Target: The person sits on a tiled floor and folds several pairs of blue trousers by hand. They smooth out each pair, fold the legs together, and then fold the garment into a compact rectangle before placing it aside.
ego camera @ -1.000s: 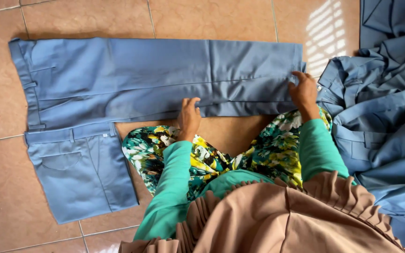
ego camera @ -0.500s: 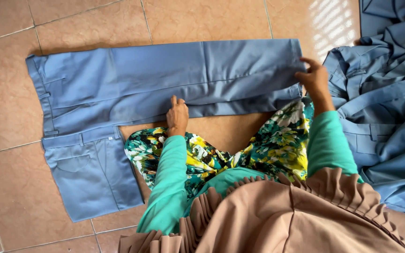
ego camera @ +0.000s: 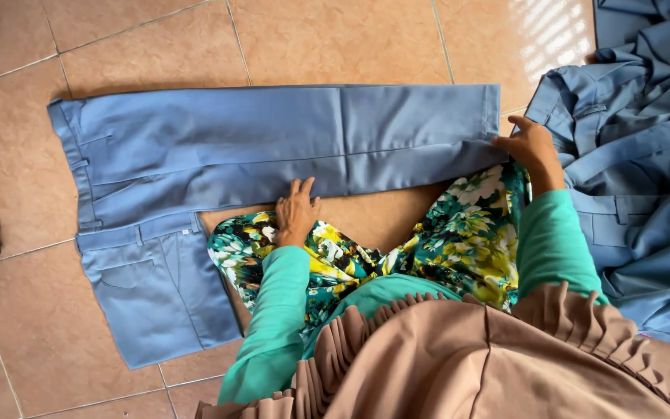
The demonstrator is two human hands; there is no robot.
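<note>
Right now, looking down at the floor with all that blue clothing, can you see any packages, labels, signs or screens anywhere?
None: no package, label, sign or screen shows.
Blue trousers: laid flat on the tiled floor, no tag showing.
Pile of blue garments: heaped at the right, no tag showing.
Left hand: flat on the trousers' lower edge.
Right hand: at the trousers' hem end.

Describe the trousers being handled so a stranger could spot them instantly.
On the tan tiled floor, straight ahead of the kneeling person, the blue trousers lie spread flat, waistband to the left. The left hand and right hand press along their near edge. Unlike the crumpled blue pile at right, they lie smooth.
</note>
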